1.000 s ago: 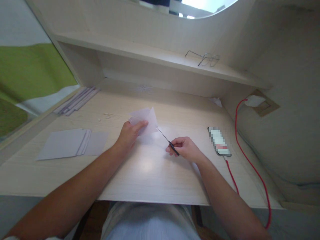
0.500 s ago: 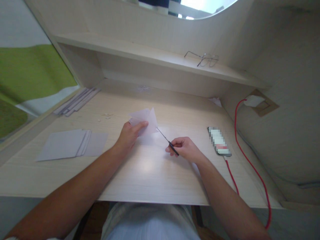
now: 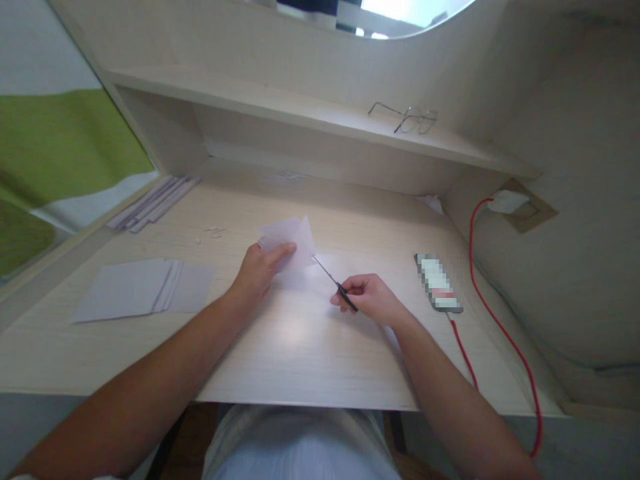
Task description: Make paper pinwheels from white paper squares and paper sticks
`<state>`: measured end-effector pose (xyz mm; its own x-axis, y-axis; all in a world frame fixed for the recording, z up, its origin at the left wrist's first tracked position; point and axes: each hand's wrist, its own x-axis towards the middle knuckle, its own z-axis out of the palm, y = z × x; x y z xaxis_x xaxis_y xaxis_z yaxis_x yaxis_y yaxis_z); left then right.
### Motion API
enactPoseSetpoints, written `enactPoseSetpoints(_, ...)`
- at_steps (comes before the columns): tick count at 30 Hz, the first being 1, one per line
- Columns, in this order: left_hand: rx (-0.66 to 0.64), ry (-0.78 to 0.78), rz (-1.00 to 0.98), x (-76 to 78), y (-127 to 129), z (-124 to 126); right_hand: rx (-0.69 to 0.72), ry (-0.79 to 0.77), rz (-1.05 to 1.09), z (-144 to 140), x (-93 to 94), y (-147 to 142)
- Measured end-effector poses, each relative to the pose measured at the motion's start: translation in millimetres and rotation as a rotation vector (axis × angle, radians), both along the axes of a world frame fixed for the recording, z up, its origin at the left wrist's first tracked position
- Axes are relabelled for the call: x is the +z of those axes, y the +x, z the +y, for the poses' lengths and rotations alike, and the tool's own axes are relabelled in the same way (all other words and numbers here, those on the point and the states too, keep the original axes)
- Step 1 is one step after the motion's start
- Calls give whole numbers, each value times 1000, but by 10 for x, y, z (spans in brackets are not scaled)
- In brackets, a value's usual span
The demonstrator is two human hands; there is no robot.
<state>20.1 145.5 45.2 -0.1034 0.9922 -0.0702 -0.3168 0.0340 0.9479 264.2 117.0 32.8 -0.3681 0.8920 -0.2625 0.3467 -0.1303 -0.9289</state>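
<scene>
A folded piece of white paper (image 3: 302, 241) is pinched in my left hand (image 3: 263, 267), thumb on top, a little above the middle of the desk. One corner of it points up and away from me. My right hand (image 3: 373, 297) is closed round the black handles of a small pair of scissors (image 3: 344, 291). The thin blades point up and to the left, and their tips meet the paper's lower right edge. Whether the tips are in the paper or just beside it I cannot tell.
Stacked white sheets (image 3: 125, 288) lie left, folded paper strips (image 3: 155, 203) behind them. Small scraps (image 3: 215, 233) lie near the left hand. A phone (image 3: 438, 283) with a red cable (image 3: 515, 340) is at right. Eyeglasses (image 3: 417, 120) rest on the shelf (image 3: 300, 107).
Almost nothing differs. The scissors and my right hand have shifted very slightly; my left hand and the paper stay in place.
</scene>
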Motion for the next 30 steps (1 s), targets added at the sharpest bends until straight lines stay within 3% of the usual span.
enactPoseSetpoints(20,11,-3,17,2,0,6,-2,11,-46,-29,91,-21)
enactPoseSetpoints(27,43,5,6,-17,-9,15,-5,-3,-39,-8,1,23)
enactPoseSetpoints(30,64,11,5,-57,-24,35,-52,36,-130,21,-16,67)
